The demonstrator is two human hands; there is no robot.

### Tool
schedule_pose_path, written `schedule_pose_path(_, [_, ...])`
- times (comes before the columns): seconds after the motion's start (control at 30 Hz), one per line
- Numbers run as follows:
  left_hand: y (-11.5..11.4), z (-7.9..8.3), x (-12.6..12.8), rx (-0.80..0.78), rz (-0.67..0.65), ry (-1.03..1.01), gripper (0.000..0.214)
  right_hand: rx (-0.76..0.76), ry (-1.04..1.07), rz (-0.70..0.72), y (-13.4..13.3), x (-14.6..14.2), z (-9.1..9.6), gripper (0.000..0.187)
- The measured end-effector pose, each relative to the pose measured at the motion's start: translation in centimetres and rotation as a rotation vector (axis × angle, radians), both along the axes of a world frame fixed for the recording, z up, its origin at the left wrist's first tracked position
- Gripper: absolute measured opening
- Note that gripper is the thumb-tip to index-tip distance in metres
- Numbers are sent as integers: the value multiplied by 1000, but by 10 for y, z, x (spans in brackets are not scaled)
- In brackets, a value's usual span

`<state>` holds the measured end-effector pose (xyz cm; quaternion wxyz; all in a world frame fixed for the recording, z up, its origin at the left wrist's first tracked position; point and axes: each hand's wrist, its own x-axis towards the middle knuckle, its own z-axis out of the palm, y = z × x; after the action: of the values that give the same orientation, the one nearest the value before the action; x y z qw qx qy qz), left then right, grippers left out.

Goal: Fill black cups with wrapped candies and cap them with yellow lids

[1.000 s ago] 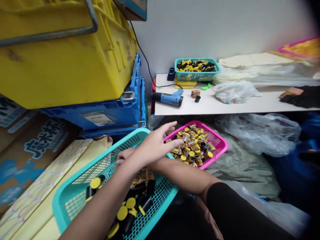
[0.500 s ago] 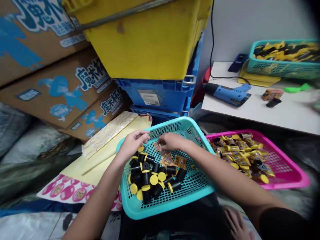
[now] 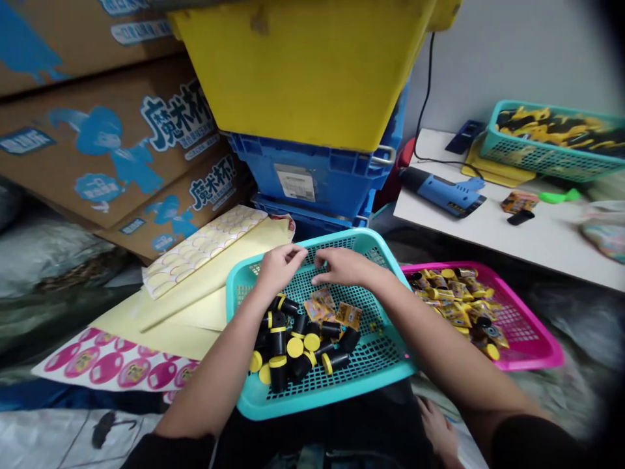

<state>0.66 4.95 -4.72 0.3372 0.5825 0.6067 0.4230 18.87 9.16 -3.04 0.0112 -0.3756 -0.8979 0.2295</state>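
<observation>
A turquoise basket (image 3: pixel 312 412) rests on my lap. My left hand (image 3: pixel 279 266) is over its far left part, thumb and fingertips pinched together; anything between them is too small to make out. Just right of it, my right hand (image 3: pixel 344 266) hangs with curled fingers, a gap between thumb and forefinger and nothing visible in it. Below both hands lie small printed orange packets (image 3: pixel 349 315). Black canisters with yellow lids (image 3: pixel 278 372) are heaped in the near left part of the basket. Some lids (image 3: pixel 295 347) face up.
A pink basket (image 3: pixel 541 345) of wrapped yellow-and-black pieces stands at right. On the white table (image 3: pixel 537 244) are a blue heat gun (image 3: pixel 446 193) and another turquoise basket (image 3: pixel 547 156). Stacked yellow (image 3: pixel 307 71) and blue crates (image 3: pixel 312 176), cartons (image 3: pixel 112 143) and sticker sheets (image 3: pixel 131 368) are around.
My right hand has lifted off the packets, and its fingers have parted. My left hand has moved right, closer to it, and its fingers have drawn together. The camera view has shifted slightly.
</observation>
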Motion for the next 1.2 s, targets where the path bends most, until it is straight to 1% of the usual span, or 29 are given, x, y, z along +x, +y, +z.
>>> schedule_pose_path(0.07, [3, -3, -2, -32, 32, -48, 21, -8, -156, -24, -4, -1, -3, 25])
schedule_pose_path(0.13, [6, -5, -3, -52, 38, -94, 22, -27, -261, 17, -10, -7, -11, 19])
schedule_pose_path(0.2, [8, -7, -4, -42, 31, -102, 21, -37, -271, 57, -13, -14, -21, 17])
schedule_pose_path(0.27, [8, -9, -4, -23, 27, -86, 21, -48, -261, 66, -13, -19, -28, 14])
schedule_pose_path(0.33, [8, -12, -6, -17, 30, -72, 20, -80, -262, 66, -7, -18, -30, 9])
schedule_pose_path(0.4, [7, -14, -8, -30, 29, -68, 19, -125, -260, 70, 2, -11, -26, 7])
schedule_pose_path(0.43, [7, -14, -10, -41, 28, -72, 20, -163, -218, 64, 7, -7, -23, 9])
schedule_pose_path(0.47, [7, -13, -11, -57, 23, -84, 22, -218, -130, 53, 11, -2, -19, 12])
schedule_pose_path(0.5, [6, -12, -11, -76, 13, -106, 25, -293, 9, 32, 15, 3, -14, 16])
schedule_pose_path(0.53, [6, -9, -11, -98, -9, -143, 29, -385, 191, 1, 18, 7, -11, 18])
schedule_pose_path(0.6, [4, -3, -7, -125, -86, -243, 33, -568, 592, -90, 21, 10, -5, 23])
schedule_pose_path(0.63, [4, 0, -4, -121, -121, -296, 35, -632, 749, -141, 21, 10, -4, 26])
schedule_pose_path(0.7, [2, 5, 3, -76, -135, -377, 46, -690, 944, -245, 19, 6, -3, 34])
schedule_pose_path(0.77, [1, 8, 8, -45, -113, -400, 51, -696, 1003, -308, 15, 2, -4, 40])
schedule_pose_path(0.8, [0, 9, 8, -53, -122, -396, 52, -703, 996, -317, 13, 0, -4, 39])
schedule_pose_path(0.93, [-1, 10, 4, -125, -232, -385, 60, -745, 878, -281, 8, -5, -6, 22])
schedule_pose_path(1.0, [0, 9, 4, -129, -250, -438, 59, -746, 916, -310, 7, -8, -8, 24])
schedule_pose_path(1.07, [1, 7, 6, -129, -253, -512, 58, -748, 1011, -352, 6, -12, -9, 30])
schedule_pose_path(1.13, [4, 5, 7, -119, -200, -574, 54, -752, 1081, -372, 5, -16, -10, 32])
schedule_pose_path(1.2, [7, 4, 4, -81, -84, -617, 50, -712, 1112, -415, 3, -21, -12, 32])
